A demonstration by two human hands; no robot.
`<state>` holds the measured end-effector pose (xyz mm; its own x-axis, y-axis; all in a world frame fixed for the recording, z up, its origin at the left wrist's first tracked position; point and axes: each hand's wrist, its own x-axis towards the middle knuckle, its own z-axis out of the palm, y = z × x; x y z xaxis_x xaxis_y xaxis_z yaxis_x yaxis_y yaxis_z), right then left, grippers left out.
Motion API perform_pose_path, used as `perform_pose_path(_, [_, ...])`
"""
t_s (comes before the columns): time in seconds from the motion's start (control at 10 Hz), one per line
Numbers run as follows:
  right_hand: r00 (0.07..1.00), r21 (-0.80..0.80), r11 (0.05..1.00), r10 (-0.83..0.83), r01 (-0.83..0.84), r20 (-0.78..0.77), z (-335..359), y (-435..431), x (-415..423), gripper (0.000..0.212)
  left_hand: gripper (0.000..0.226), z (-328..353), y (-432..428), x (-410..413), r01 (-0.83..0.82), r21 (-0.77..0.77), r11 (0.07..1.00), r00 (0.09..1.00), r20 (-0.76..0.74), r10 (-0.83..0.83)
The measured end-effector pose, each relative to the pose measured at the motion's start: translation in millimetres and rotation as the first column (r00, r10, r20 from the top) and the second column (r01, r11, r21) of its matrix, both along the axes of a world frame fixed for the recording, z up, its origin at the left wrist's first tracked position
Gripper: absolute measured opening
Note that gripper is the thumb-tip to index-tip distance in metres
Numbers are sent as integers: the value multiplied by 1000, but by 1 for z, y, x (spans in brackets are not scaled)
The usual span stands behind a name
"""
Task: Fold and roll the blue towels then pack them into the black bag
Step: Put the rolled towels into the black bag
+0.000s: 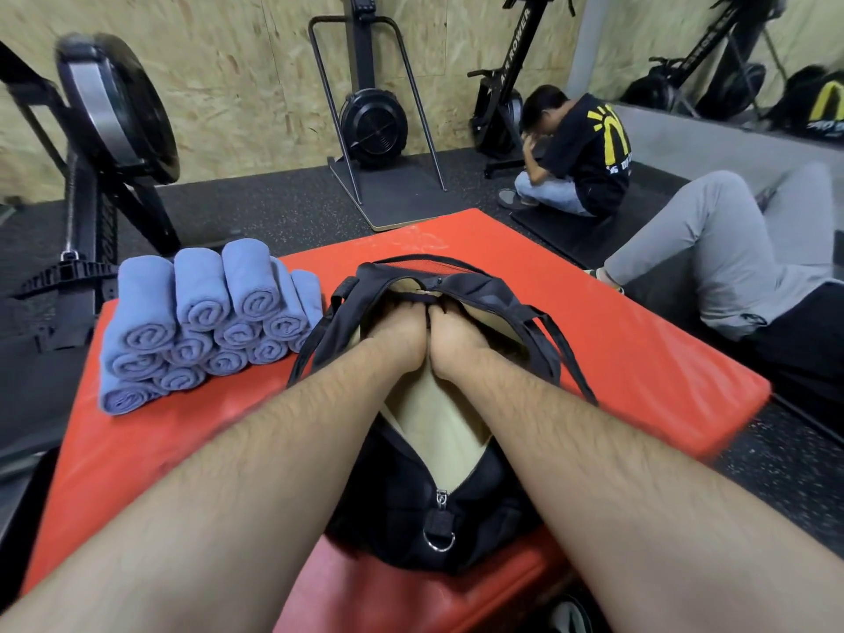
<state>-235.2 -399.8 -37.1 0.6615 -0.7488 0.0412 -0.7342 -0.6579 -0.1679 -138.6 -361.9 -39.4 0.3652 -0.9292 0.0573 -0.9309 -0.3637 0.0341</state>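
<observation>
From the head view, the black bag (498,303) lies in the middle of the frame on a red mat (639,331), its long zip parted so the tan lining (434,418) shows. The zip pull (441,498) and a metal ring (439,541) sit at the near end, low in the frame.

Both my forearms run up from the bottom corners and meet over the opening. My left hand (399,333) and right hand (459,338) are side by side, touching. The fingers of each are curled over the far lip of the opening, gripping the bag's edge there. The fingertips are partly hidden under the fabric.

The rolled blue towels (205,322) are stacked in a pile at centre left, on the mat just beside the bag, their spiral ends facing me. None is in my hands.

A rowing machine (109,111) stands at upper left and another upright one (372,121) at top centre against the chipboard wall. At upper right a crouching person (580,162) in a black T-shirt faces away. Grey-trousered legs (712,249) lie at the right edge.
</observation>
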Motion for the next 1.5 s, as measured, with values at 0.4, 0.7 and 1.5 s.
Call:
perform_pose_path(0.4, [967,-209,967,184,-146,175,71,97,-46,25,12,72,137,-35,85,-414,906,988,-80,-130])
perform_pose_path(0.7, [905,-279,906,378,-318,194,96,162,31,26,23,85,219,32,-12,-550,835,989,116,90])
perform_pose_path(1.5, [769,491,862,-227,-127,597,73,117,144,22,17,64,174,107,-438,-494,751,833,-537,133])
